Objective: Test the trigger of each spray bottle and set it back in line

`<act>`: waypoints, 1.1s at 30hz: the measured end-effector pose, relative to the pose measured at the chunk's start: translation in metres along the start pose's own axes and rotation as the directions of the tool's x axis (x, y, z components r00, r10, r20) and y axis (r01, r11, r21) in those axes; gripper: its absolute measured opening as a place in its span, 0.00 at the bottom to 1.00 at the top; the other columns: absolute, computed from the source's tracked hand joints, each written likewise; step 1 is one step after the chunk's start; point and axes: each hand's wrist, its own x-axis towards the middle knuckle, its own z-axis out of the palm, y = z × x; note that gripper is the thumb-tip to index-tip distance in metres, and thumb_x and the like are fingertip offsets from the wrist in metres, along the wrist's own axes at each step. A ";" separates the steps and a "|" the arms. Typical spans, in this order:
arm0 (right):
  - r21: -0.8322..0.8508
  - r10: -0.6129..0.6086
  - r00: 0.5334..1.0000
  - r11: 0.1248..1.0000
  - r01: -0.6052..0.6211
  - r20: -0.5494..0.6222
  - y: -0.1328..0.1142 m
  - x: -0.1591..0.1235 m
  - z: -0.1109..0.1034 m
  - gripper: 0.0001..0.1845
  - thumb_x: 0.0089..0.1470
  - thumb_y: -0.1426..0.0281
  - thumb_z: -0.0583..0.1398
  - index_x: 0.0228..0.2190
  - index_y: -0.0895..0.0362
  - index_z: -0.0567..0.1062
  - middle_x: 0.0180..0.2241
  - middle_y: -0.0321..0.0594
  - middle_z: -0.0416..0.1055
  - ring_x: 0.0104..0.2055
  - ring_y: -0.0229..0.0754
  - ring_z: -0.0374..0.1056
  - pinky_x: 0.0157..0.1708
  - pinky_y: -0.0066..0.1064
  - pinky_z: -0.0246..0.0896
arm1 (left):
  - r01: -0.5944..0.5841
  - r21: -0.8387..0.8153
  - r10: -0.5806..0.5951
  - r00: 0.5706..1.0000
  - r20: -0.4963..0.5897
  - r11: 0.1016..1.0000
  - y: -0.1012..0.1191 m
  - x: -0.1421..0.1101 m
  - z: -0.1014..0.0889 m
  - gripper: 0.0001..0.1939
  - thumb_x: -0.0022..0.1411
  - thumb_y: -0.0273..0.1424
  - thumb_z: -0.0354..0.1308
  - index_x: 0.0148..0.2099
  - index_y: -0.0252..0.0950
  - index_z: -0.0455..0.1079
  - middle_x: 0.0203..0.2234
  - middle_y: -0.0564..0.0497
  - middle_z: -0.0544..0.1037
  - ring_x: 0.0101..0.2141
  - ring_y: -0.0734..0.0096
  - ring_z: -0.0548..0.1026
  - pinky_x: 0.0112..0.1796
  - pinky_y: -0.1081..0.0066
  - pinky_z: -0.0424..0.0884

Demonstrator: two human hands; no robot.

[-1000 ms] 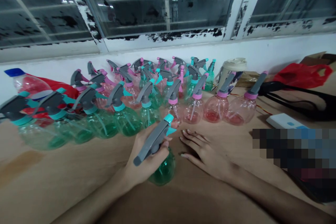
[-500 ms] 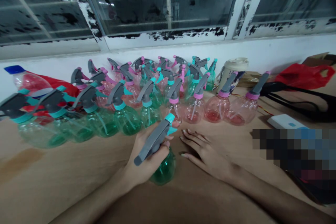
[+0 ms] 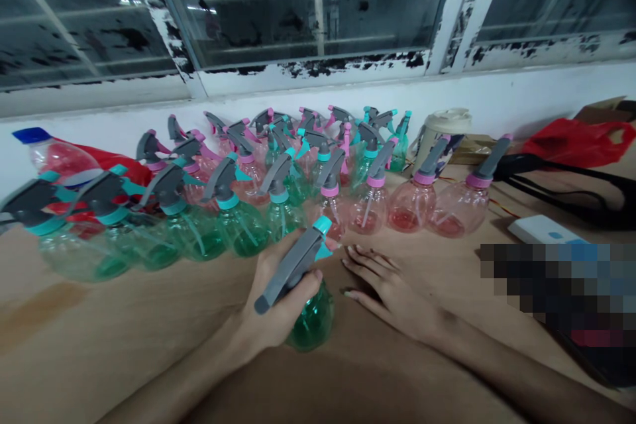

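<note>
My left hand [image 3: 281,295] is wrapped round the neck of a green spray bottle [image 3: 314,328] that stands on the table [image 3: 163,338]. Its grey trigger head with a turquoise nozzle points up and away to the right; my fingers partly hide the trigger. Flat on the tabletop, just right of this bottle, lies my right hand [image 3: 390,285], fingers spread and holding nothing. Beyond both hands runs a front row of spray bottles: green ones [image 3: 244,232] with turquoise collars at left, pink ones [image 3: 410,209] with pink collars at right. Some coloured liquid shows in their bottoms.
More spray bottles [image 3: 248,175] crowd behind the front row, against the white wall. A blue-capped bottle [image 3: 62,159] lies at far left. To the right are a lidded cup [image 3: 444,126], red plastic bag [image 3: 576,142], black strap [image 3: 596,202], white box [image 3: 539,228] and a blurred-out object.
My left hand keeps its hold on the green spray bottle; its fingers near the trigger seem to have drawn in slightly. The right hand stays flat in place.
</note>
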 end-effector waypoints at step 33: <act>0.023 0.000 1.000 1.000 0.001 -0.008 0.000 0.000 0.000 0.27 0.59 0.59 0.51 0.56 0.58 0.61 0.58 0.44 0.58 0.61 0.46 0.52 0.57 0.45 0.51 | -0.027 0.040 0.032 0.994 -0.109 0.999 0.003 -0.002 0.004 0.03 0.53 0.28 0.51 0.28 0.39 0.64 0.23 0.53 0.73 0.27 0.68 0.74 0.31 0.68 0.71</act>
